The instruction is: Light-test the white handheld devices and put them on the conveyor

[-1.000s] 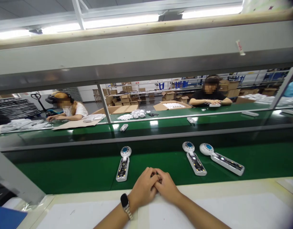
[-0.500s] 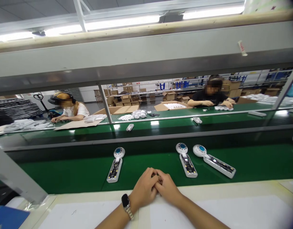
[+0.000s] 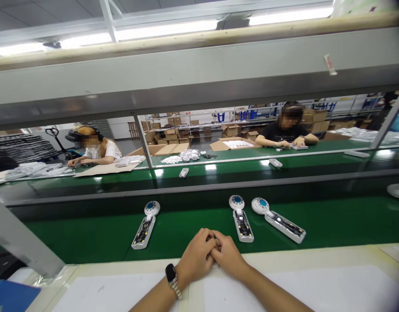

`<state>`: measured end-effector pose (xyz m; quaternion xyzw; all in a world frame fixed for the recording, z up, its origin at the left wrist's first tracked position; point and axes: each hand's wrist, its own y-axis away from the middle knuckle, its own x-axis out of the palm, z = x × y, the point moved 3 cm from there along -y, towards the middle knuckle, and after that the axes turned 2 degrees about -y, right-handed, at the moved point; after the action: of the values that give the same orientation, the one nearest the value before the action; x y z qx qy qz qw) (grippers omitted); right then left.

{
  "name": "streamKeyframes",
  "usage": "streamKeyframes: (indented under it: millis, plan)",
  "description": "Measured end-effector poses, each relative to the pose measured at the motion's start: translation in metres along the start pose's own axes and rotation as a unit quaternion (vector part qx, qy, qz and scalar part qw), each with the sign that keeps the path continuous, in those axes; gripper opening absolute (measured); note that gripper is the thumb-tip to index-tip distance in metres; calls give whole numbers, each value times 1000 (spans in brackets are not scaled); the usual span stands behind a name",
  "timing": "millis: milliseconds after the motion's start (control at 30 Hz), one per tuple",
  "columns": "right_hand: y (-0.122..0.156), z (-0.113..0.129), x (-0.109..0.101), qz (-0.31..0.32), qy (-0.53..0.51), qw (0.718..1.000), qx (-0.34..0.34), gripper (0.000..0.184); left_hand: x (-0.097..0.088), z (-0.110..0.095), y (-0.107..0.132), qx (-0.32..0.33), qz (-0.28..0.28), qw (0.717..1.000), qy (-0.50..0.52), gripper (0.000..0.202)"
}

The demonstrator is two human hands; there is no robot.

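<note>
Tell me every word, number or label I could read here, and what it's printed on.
Nothing here reads clearly.
Sticker on the grey beam: reddish marks, too blurred to read.
Blue signs in the far hall: too small to read.
Cardboard boxes: any printing is too small to read.
Watch face: dark, shows nothing.
White devices on the belt: no legible marking.

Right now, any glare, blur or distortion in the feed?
Head view: ceiling lights blown out; glare patches on the far belt; wide-angle bows the beam; lower right corner smeared dark; left hand and right hand, clasped, are sharp.
</note>
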<state>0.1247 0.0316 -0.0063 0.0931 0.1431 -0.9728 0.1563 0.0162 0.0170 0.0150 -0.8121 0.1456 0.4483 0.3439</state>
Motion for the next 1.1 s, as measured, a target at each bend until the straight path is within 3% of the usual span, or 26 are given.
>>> streamKeyframes:
  millis: [1100]
  plan:
    - [-4, -8, 0, -50, 4, 999, -16, 12, -4, -3, -2, 29, -13, 999, 7, 23]
